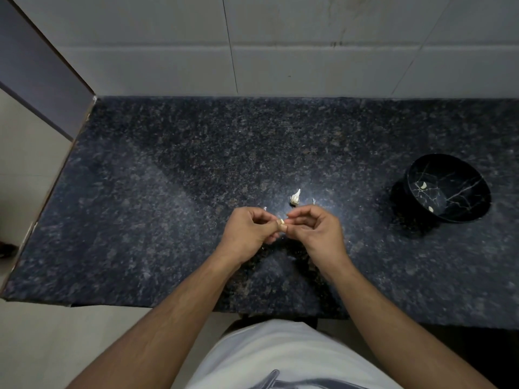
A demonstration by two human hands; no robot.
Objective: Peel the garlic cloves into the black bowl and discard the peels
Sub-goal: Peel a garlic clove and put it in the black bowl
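- Task looks partway done: black bowl [449, 189] at right of the countertop [168, 192] already holds a few pale pieces, prob. peeled cloves, 2 near its back wall, 1 near the front rim.
- Step in hand: peeling. Left hand [247, 234] pinches a small garlic clove [282, 222] w/ curled fingers; right hand [317, 231] pinches at the same clove's tip, fingers curled too. Both are held over the counter's middle, well apart from the bowl.
- Left to do: a garlic piece [295, 197] w/ skin on sits just beyond the hands; tiny white bits [313, 201] beside it, likely peel scraps, too small to be sure.
- Peels not yet discarded, as far as I can tell; no bin or peel container in view.
- Bowl sits upright on the counter; nothing else in it that I can make out.
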